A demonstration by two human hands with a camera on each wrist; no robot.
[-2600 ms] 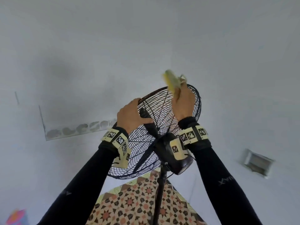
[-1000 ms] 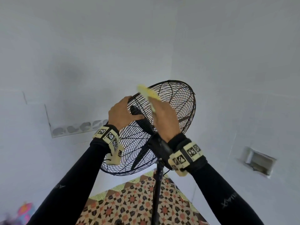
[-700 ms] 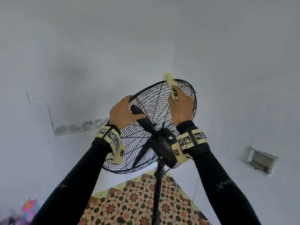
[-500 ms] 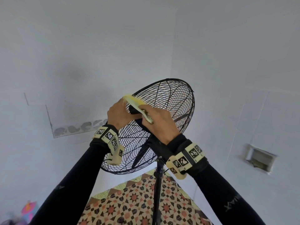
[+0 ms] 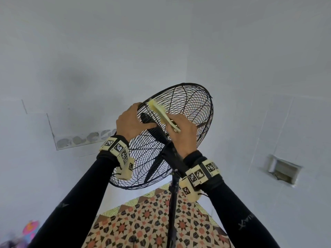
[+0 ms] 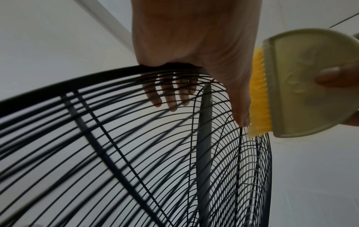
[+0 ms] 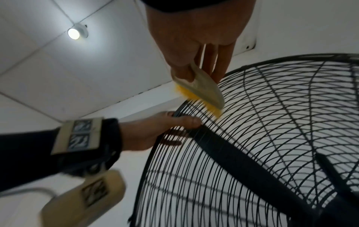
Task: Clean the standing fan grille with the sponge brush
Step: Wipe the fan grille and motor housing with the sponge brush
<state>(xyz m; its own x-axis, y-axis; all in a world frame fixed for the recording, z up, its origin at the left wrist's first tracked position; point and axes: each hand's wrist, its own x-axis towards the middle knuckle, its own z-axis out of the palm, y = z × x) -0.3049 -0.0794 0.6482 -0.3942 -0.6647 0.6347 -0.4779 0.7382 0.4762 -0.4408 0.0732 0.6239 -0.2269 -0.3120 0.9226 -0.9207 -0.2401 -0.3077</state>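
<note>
The black wire fan grille (image 5: 189, 111) is tilted on its stand pole (image 5: 172, 208), seen from behind. My left hand (image 5: 129, 122) grips the grille's upper left rim (image 6: 77, 83), fingers curled over the front and thumb on the back wires. My right hand (image 5: 182, 133) holds the brush (image 5: 163, 116), a cream half-round body (image 6: 303, 86) with yellow bristles (image 6: 259, 98). The bristles (image 7: 196, 99) touch the back wires close to the rim, right beside my left thumb (image 7: 186, 122). Dark blades (image 7: 242, 158) show inside the cage.
White walls meet in a corner behind the fan. A patterned tile floor (image 5: 143, 219) lies below, and a recessed wall box (image 5: 283, 170) sits on the right wall. A ceiling lamp (image 7: 74, 33) shines overhead. Something colourful lies at the lower left (image 5: 30, 228).
The right hand has swept the brush back and forth over the grille's upper back, from top right towards my left hand, where it stays now. The left hand kept its grip on the rim.
</note>
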